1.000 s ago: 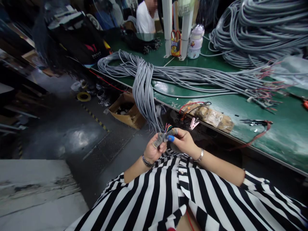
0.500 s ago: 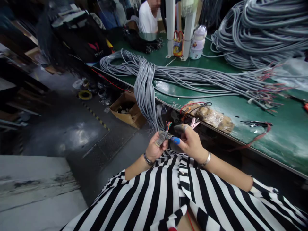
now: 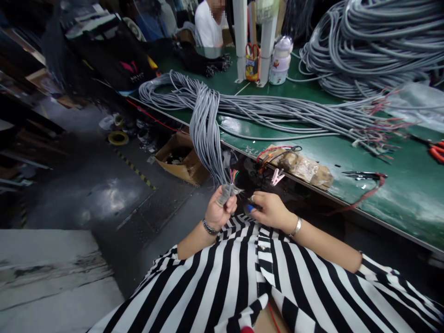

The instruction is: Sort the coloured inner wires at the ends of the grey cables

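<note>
My left hand [image 3: 219,210] is closed around the end of a grey cable, its thumb covered by a greyish finger cot. Thin coloured wires [image 3: 234,175] fan out above that thumb, and fine pale strands stick out to the right. A short gap away, my right hand [image 3: 272,210] has its thumb and fingers pinched together. A blue cover shows on one of its fingertips; whatever lies in the pinch is too small to make out. From the left hand, the bundle of grey cables [image 3: 204,120] runs up over the table edge.
On the green table [image 3: 391,203] lie tweezers [image 3: 362,175], orange-handled scissors [image 3: 435,150] and a taped cardboard block [image 3: 307,169]. A pink clip [image 3: 277,176] hangs at the edge. Large cable coils [image 3: 374,46] fill the back right. A cardboard box [image 3: 182,159] stands below; a person [image 3: 208,25] sits beyond.
My right hand has drawn away from the left hand, and its fingers have closed together. The left hand still holds the cable end, with pale strands now spread to its right.
</note>
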A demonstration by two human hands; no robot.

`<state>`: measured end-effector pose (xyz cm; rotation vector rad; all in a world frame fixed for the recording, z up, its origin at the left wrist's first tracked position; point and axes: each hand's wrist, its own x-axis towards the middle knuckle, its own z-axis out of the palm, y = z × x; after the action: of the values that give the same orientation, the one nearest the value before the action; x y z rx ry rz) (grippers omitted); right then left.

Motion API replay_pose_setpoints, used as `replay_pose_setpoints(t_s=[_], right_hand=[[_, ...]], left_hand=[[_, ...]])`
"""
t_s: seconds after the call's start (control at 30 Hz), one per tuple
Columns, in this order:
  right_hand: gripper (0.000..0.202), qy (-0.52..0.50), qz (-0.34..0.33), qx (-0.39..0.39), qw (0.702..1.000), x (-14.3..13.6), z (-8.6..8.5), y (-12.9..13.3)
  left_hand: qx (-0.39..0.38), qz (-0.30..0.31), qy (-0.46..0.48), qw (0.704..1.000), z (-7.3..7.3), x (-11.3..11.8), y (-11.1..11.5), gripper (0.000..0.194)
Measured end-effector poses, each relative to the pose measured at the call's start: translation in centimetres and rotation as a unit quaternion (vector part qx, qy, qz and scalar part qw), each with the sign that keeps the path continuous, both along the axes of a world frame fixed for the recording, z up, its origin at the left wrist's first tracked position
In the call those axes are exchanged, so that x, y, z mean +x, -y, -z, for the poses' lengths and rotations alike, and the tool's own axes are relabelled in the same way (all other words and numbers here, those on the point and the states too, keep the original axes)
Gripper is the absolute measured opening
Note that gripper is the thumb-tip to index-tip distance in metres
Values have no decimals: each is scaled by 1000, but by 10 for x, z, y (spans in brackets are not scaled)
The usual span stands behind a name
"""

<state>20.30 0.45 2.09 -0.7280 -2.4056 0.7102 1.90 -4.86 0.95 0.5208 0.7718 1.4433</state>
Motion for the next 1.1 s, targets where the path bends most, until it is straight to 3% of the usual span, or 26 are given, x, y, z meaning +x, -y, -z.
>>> replay_pose_setpoints(t_s=[0.1, 0.17, 0.23, 0.3, 0.5, 0.6, 0.7, 0.8, 0.87, 0.97, 1.1], right_hand=[[19, -96, 95, -20, 991, -4, -2, 2], [22, -127, 106, -31, 986, -10, -3, 2], [25, -118, 68, -34, 990, -14, -3, 0], [15, -89, 22, -21, 996, -12, -3, -4], [23, 100, -90, 109, 985, 19, -5, -13], [25, 137, -83, 96, 982, 35, 2, -14], [15, 123, 1, 11, 992, 47, 14, -15], [31, 29, 58, -159, 985, 51, 21, -12], [43, -51, 62, -302, 950, 49, 21, -8], [61, -113, 59, -476, 870, 41, 15, -1], [71, -109, 8, -603, 790, 32, 9, 3]], left_hand=[[9, 2, -10, 1000, 5, 1, -1, 36], [13, 10, -26, 1000, 12, 5, 0, 39], [9, 23, -41, 999, 18, 8, 1, 43], [-1, 55, -50, 997, 21, 7, 2, 44], [-29, 246, -84, 965, 17, -11, 1, 45], [-39, 246, -72, 966, 20, -12, -1, 43], [-21, 171, -35, 984, 24, -11, -5, 42], [17, 119, -57, 991, 23, -13, -10, 40], [37, 146, -123, 981, 20, -15, -13, 37], [78, 199, -239, 947, 14, -15, -17, 30], [174, 208, -367, 890, 3, -9, -22, 22]])
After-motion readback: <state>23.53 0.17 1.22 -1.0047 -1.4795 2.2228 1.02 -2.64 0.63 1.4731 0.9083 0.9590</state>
